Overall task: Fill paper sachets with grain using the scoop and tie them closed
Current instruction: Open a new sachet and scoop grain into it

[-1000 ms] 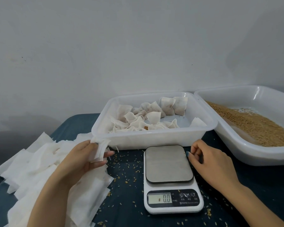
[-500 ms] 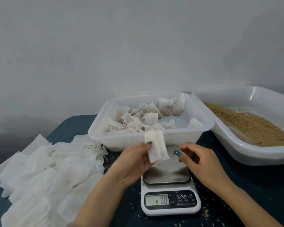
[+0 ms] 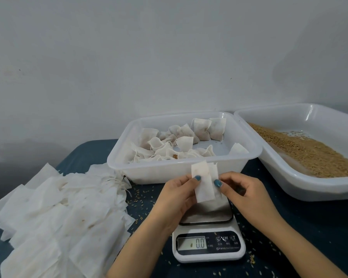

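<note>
A bare, pale grey wall (image 3: 169,57) — soft shadows — behind a dark blue table (image 3: 319,227).

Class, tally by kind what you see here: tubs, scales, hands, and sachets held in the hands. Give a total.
Tubs: 2 (sachet tub, grain tub)
Scale: 1
Hands: 2 (left hand, right hand)
Held sachet: 1
Total: 6

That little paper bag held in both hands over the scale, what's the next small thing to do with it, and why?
Probably pull open the mouth of the paper bag. It looks flat and empty, the left hand and right hand each pinch a side near its top, the scale below reads 0.0, and the grain lies in the tray to the right.
</note>
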